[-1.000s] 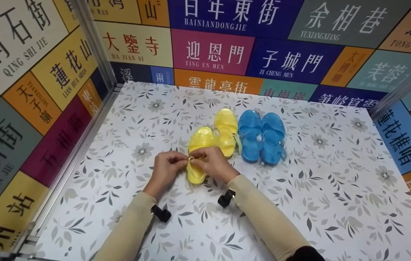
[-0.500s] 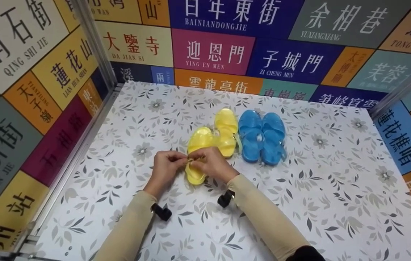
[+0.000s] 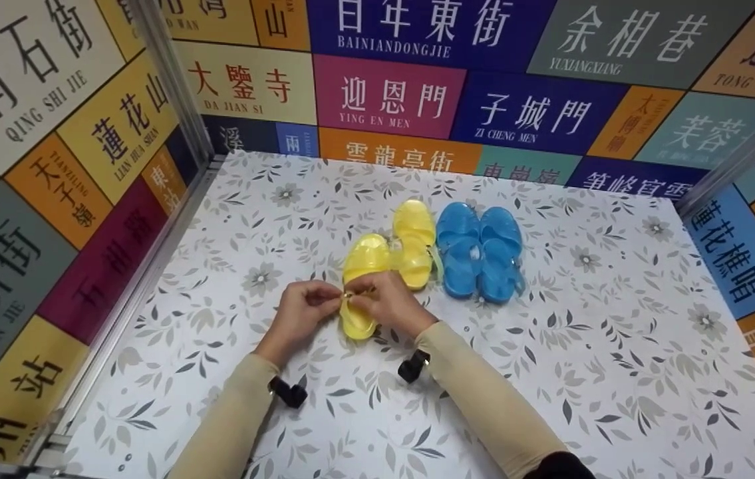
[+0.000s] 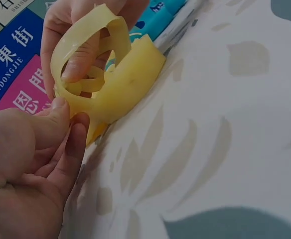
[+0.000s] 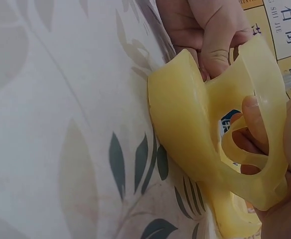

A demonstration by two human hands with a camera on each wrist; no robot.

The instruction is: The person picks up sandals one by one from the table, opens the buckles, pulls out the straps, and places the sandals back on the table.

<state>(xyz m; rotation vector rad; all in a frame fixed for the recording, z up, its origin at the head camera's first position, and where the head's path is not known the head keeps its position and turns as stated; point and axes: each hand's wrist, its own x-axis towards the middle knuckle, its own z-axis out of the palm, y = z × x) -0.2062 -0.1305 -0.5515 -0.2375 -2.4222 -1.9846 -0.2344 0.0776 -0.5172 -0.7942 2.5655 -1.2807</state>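
A yellow jelly sandal point(image 3: 367, 256) lies toe away from me on the floral surface, and both hands meet at its left side. My left hand point(image 3: 294, 316) pinches the side strap near a small metal buckle point(image 3: 347, 295) with thumb and fingertips. From the opposite side my right hand point(image 3: 390, 301) reaches over the sandal and pinches the strap by the same buckle. In the left wrist view the heel strap point(image 4: 80, 37) arches up in a loop, with a right-hand finger showing through it. The right wrist view shows the sandal's heel point(image 5: 178, 107) resting on the surface. Fingers mostly hide the buckle.
A second yellow sandal point(image 3: 415, 223) stands just right of the held one. Beside it are two blue sandals, the left one point(image 3: 460, 223) and the right one point(image 3: 502, 229). Sign-printed panels point(image 3: 390, 93) wall the floral-patterned table point(image 3: 616, 332) at the back and sides.
My left hand has drawn slightly left and toward me, its fingertips still at the strap. The right hand and the held sandal have shifted very little.
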